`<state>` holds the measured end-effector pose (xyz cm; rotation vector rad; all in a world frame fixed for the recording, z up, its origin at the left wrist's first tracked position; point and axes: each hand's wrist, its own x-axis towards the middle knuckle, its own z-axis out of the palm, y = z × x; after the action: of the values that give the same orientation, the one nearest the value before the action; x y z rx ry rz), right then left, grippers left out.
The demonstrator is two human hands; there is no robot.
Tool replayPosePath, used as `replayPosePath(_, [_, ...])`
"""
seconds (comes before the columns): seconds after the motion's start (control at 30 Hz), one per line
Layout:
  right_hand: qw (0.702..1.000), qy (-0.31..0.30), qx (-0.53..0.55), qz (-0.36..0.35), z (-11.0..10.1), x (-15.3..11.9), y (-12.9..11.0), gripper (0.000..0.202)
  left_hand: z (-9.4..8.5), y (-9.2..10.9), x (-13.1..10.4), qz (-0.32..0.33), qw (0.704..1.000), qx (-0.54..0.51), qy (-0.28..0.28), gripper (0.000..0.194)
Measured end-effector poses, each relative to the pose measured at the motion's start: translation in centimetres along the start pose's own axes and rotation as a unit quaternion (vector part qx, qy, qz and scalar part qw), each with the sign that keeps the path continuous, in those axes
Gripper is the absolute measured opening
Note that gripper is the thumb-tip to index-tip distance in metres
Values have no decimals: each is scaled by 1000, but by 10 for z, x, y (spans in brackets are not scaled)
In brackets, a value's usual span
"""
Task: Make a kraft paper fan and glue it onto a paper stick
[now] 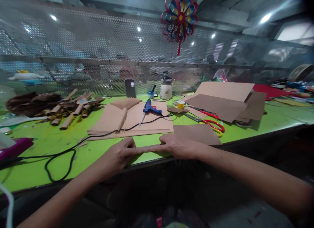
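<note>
Near the front edge of the green table, a narrow folded strip of brown paper (149, 148) stretches between my hands. My left hand (124, 152) is closed on its left end, with thumb and fingers pressed together. At the other end my right hand (175, 145) pinches the strip. Just behind, a brown paper sheet (197, 134) lies beside my right hand. Beyond my hands a blue glue gun (151, 107) rests on a stack of tan paper (159, 126). A pleated paper fan with a rolled handle (122, 118) lies on the same stack.
Scissors with red and yellow handles (213, 125) lie right of the stack, near a yellow tape roll (181, 104). A black cord (95, 135) crosses the table (98, 166). Rolled paper pieces (70, 118) pile up at left. Large paper sheets (218, 104) lie at right.
</note>
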<state>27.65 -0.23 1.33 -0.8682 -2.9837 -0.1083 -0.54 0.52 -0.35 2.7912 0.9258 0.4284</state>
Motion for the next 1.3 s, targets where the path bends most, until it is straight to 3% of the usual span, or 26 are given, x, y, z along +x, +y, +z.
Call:
replayPosePath(0.3, [1000,-13,3,-3,-6,-4,-4,59,-3,4,-4,21,998,55,6,36])
replayPosePath(0.53, [1000,4,-15,14,2,-19,-2,48,-12,12,-8,61,996,66,3,41])
replayPosePath(1.0, [1000,23,-12,3,5,-31,-1,51,-15,12,-18,30,999,39,-24,40])
replayPosePath(1.3, [999,-7,-31,9,-15,-29,-13,40,-20,9,-21,15,999,21,-25,41])
